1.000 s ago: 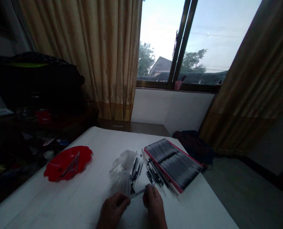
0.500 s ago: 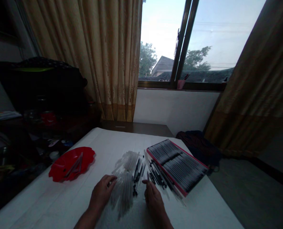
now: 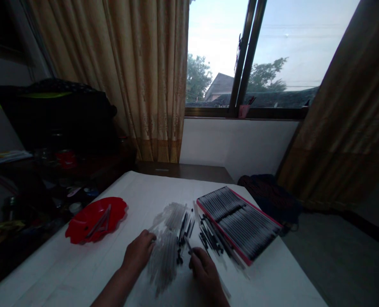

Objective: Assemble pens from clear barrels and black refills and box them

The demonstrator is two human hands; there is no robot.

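Observation:
A pile of clear plastic pen barrels (image 3: 165,256) lies on the white-covered table. My left hand (image 3: 140,250) is at the pile's left edge, fingers curled together; what they hold, if anything, is too dim to make out. My right hand (image 3: 203,266) is closed on a slim pen (image 3: 188,245), its dark end pointing up and left over small black pen parts (image 3: 179,256). More black parts (image 3: 211,236) lie right of that hand, beside a pink-edged box (image 3: 248,261) filled with two rows of pens (image 3: 240,217).
A red scalloped dish (image 3: 77,226) with a few pale sticks (image 3: 99,224) stands on the table's left side. Beyond that edge is a dark, cluttered shelf (image 3: 80,170). A dark bundle (image 3: 269,196) lies past the right edge. A window and curtains are behind.
My right hand has turned and shifted slightly, so the pen in it now points left over the black parts. My left hand has moved up a little, its fingers more curled.

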